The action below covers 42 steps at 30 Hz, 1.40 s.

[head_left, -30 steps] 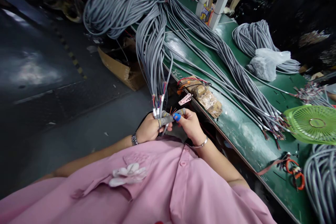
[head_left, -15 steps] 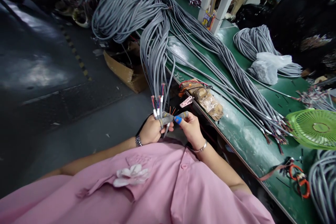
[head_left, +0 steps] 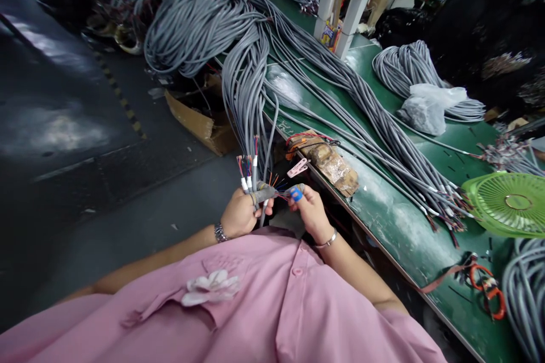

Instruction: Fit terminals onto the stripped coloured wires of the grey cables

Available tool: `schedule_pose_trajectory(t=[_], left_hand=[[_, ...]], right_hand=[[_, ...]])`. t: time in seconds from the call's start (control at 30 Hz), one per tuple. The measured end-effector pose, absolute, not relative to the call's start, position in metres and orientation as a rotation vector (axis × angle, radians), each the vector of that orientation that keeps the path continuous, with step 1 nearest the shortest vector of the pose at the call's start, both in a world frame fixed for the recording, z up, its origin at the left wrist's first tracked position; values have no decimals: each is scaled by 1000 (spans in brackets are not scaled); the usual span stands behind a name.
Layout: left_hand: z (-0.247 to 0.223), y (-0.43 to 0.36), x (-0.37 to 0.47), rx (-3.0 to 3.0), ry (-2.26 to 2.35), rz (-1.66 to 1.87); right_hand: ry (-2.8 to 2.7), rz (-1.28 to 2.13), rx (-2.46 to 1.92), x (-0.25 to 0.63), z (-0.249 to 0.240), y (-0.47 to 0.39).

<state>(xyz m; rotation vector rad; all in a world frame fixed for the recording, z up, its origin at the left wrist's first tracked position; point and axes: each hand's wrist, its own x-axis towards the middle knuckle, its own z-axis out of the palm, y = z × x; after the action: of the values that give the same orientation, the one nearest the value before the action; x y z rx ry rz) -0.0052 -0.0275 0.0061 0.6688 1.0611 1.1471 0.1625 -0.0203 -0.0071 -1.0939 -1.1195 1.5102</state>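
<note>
My left hand (head_left: 243, 212) is closed around several grey cables (head_left: 254, 169), whose stripped ends show coloured wires above white bands. One grey cable (head_left: 263, 212) passes down through that hand, its thin orange, red and blue wires (head_left: 279, 193) fanned out to the right. My right hand (head_left: 311, 211) pinches some of these thin wires between thumb and forefinger; a blue wrap covers the thumb tip. Grey finger covers show on both hands. The held cables run up into a thick hanging bundle (head_left: 244, 85) at the bench edge.
A green bench (head_left: 392, 204) carries long grey cables, a taped brown block (head_left: 334, 167) and a pink clip (head_left: 297, 168) at its edge. Further right are a green fan (head_left: 511, 204), orange-handled scissors (head_left: 487, 292) and a plastic bag (head_left: 428, 108). A cardboard box (head_left: 196, 125) stands on the floor.
My right hand has drawn slightly away from my left, and more thin coloured wires now show spread between them. The left hand still grips the cables.
</note>
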Motion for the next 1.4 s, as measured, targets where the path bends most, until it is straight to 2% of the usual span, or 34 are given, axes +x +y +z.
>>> schedule_pose_trajectory(t=[0.2,0.33,0.53,0.6,0.8,1.23,1.4], left_hand=[[15,-24,-10,775,1018,1056],[17,-20,-9,778,977,986],[21,-9,-10,738,921,878],[21,-4,-11,703,902,839],[11,4,-9,682,886,784],[11,6,-3,676,923,776],[12,-5,-8,758,909,824]], right_hand=[[-796,1661,-997,176,-14,6],[-815,1762,-913,167,-10,19],[-891,1287,-1061,152,-15,20],[-889,1228,-1072,151,-17,21],[-702,1625,-842,149,-13,29],[-610,1607,-909,146,-3,29],[-518,1744,-858,150,-4,28]])
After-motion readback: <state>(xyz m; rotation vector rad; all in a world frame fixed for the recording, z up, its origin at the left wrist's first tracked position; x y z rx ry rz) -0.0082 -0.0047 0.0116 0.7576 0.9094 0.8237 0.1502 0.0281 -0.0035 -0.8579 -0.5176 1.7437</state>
